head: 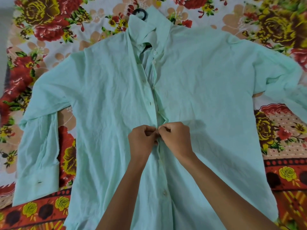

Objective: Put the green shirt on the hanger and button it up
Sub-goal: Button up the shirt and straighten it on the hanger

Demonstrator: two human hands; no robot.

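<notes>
Both hands, left hand [141,138] and right hand [176,138], pinched the pale green cotton shirt [207,97] placket mid-front, buttoning; next, probably the button just farther up.

Dim, soft light; warped edges

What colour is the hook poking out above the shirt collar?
Black. The hook shows in the head view, above the shirt collar.

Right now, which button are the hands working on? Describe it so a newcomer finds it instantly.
Start at the green shirt spread flat on the floral bedsheet and follow the front placket down from the collar. The button sits where the left hand and right hand pinch the edges together. Unlike the exposed buttons above and below, fingers hide it.
</notes>
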